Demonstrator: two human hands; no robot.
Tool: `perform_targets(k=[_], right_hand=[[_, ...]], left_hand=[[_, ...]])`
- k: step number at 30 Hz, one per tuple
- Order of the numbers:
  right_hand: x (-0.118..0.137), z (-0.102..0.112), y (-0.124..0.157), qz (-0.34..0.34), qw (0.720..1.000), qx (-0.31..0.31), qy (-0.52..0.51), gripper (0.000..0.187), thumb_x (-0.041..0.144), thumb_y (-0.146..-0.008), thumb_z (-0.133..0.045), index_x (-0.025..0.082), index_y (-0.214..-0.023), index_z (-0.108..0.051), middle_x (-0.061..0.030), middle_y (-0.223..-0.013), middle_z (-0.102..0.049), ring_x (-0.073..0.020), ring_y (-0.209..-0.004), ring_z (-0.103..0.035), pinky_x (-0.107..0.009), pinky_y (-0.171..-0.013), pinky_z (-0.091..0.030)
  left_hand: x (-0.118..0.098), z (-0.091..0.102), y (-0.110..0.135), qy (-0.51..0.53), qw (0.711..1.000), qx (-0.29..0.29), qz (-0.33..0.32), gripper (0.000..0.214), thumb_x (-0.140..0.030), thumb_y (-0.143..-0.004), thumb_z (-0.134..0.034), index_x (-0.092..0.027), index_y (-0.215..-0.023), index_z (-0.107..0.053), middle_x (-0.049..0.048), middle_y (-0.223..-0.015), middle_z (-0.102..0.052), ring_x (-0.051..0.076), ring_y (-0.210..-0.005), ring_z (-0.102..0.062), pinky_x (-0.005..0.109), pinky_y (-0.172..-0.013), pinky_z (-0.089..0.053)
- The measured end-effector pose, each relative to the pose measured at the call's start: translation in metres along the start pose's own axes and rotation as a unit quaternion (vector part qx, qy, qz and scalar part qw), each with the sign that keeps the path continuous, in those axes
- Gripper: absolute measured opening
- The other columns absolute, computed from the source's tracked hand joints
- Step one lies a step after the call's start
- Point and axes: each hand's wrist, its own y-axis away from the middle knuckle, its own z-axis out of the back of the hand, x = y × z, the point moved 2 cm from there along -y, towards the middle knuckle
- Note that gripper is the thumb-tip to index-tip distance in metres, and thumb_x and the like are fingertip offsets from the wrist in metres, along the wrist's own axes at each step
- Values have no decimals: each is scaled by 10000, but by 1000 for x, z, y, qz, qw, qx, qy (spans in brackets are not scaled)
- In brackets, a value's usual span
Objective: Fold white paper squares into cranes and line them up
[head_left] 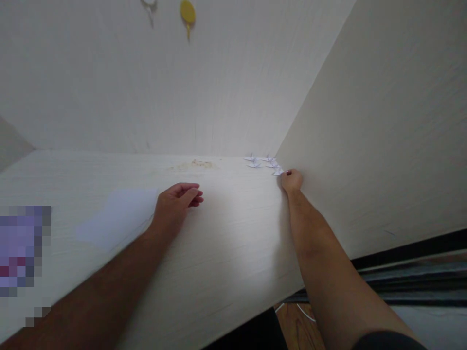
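At the back right corner of the white tabletop (241, 228), my right hand (292, 180) has its fingers closed at a small folded white paper crane (278, 172); the fingertips are partly hidden. Several similar cranes, one of them a paper crane (254, 165), stand close together just left of that hand. My left hand (177, 201) hovers over the middle of the tabletop, its fingers loosely curved and slightly apart, with nothing seen in it. Beside the left wrist lies a sheet of white paper (118, 216).
A white back wall (219, 97) and a right side panel (394, 121) enclose the surface. Yellow (188, 12) and white hooks hang on the back wall. Brownish marks (202, 164) show near the rear edge. A blurred-out purple item (20, 248) is at the left.
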Motion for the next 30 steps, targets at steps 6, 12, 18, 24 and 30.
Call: perform_targets(k=[6, 12, 18, 24, 30], right_hand=[[-1, -4, -5, 12, 1000, 12, 7, 224, 229, -821, -557, 114, -922, -721, -143, -911, -739, -209, -828, -651, -280, -756, -466], [1, -5, -5, 11, 1000, 16, 21, 219, 257, -826, -552, 133, -896, -717, -142, -896, -738, -211, -822, -652, -286, -756, -474], [4, -4, -3, 11, 999, 14, 35, 225, 269, -834, -549, 134, -905, -715, -153, -906, -737, -223, -847, -658, -299, -765, -480], [5, -4, -2, 9, 999, 13, 41, 237, 266, -843, -540, 130, -925, -715, -160, -919, -736, -236, -857, -667, -313, -766, -486], [5, -4, -1, 12, 999, 16, 40, 223, 270, -833, -556, 132, -909, -714, -156, -903, -736, -242, -872, -666, -320, -786, -486]], left_hand=[[4, 3, -2, -12, 1000, 3, -8, 264, -340, -696, -742, -157, -885, -717, 57, -787, -715, 155, -652, -661, 276, -632, -548], [-1, 1, 1, -15, 1000, 2, -6, 263, -332, -695, -743, -153, -887, -716, 55, -790, -715, 151, -661, -659, 269, -638, -546], [-1, 0, 1, -15, 1000, 3, -7, 265, -340, -692, -739, -153, -877, -713, 54, -774, -711, 152, -654, -654, 273, -630, -545], [-1, 1, 1, -18, 1000, 0, -5, 250, -338, -690, -741, -154, -858, -716, 53, -766, -710, 152, -649, -654, 270, -626, -542], [2, 2, -1, -15, 1000, 2, -8, 251, -346, -693, -742, -156, -856, -717, 53, -771, -709, 153, -646, -655, 276, -630, -546]])
